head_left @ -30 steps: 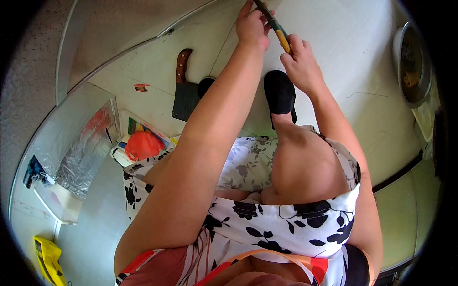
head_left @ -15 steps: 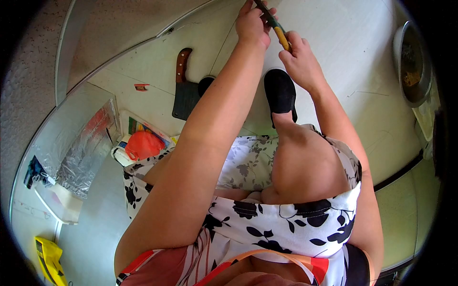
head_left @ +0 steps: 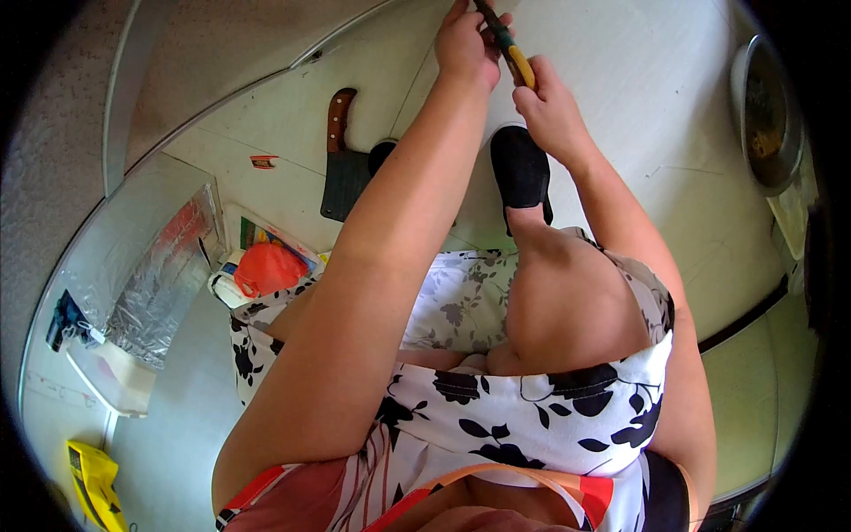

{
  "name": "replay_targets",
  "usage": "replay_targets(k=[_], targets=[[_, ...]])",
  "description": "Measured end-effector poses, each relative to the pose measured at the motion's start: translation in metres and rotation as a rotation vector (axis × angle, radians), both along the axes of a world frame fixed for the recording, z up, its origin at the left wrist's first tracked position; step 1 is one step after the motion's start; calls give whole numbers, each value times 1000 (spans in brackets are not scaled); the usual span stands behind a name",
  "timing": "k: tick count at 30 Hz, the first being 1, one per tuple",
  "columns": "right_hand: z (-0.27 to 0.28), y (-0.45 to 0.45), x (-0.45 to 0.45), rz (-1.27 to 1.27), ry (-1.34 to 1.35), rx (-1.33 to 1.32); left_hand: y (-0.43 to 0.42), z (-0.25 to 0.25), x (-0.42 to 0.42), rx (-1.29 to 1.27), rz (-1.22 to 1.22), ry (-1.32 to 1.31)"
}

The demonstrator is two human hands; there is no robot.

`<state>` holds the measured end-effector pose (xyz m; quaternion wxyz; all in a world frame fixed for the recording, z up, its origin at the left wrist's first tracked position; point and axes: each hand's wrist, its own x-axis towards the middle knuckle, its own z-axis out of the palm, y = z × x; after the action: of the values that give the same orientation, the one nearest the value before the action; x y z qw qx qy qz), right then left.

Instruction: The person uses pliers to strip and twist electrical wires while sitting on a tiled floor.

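At the top of the head view, my left hand (head_left: 465, 46) is wrapped round a long, thin dark green tool with a yellow part (head_left: 510, 49). The upper end of this tool runs out of the frame. My right hand (head_left: 550, 105) is closed at its lower, yellow end, thumb and fingers pressed together there. A cleaver (head_left: 344, 182) with a brown wooden handle lies on the floor left of my left forearm, which hides part of its blade edge. My black shoe (head_left: 520, 167) is below my right hand.
A metal basin (head_left: 769, 124) with something brown inside stands at the right. Left are a small red wrapper (head_left: 262, 162), a red bag (head_left: 269, 269), a foil-like plastic package (head_left: 155, 301), a white tray (head_left: 115, 377) and a yellow packet (head_left: 96, 483). A curved edge crosses the upper left.
My right hand has shifted slightly left and up along with the tool's yellow end. My left hand keeps its hold, moved barely leftward. The objects on the floor lie as before.
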<state>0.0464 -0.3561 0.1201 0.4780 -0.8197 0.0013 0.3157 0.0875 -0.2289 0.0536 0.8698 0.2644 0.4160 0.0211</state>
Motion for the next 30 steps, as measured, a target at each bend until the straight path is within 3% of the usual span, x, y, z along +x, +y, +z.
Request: replay_targets(k=[3, 6, 10, 14, 15, 17, 20, 23, 26, 27, 30], targets=[[21, 5, -2, -289, 433, 345, -4, -32, -22, -233, -126, -115], [22, -1, -3, -450, 621, 648, 6, 14, -28, -432, -206, -249], [29, -7, 2, -528, 869, 971, 15, 24, -24, -487, -452, -322], [14, -12, -3, -625, 1106, 1323, 9, 4, -16, -520, -499, -317], [14, -11, -3, -644, 1147, 1368, -2, 4, -11, -553, -372, -290], [5, -11, -6, -617, 1166, 1459, -6, 4, -7, -410, -392, -187], [2, -13, 0, -519, 1084, 1306, -5, 15, 0, -300, -389, -60], [35, -16, 17, -389, 802, 511, -4, -7, 8, -277, -400, 39], [42, -14, 7, -138, 360, 168, -6, -6, 8, -206, -403, 113], [47, -8, 12, 4, 348, 30, -9, 3, 7, -103, -378, 108], [6, 0, 2, -49, 211, 12, -10, -3, 13, 2, -428, 248]])
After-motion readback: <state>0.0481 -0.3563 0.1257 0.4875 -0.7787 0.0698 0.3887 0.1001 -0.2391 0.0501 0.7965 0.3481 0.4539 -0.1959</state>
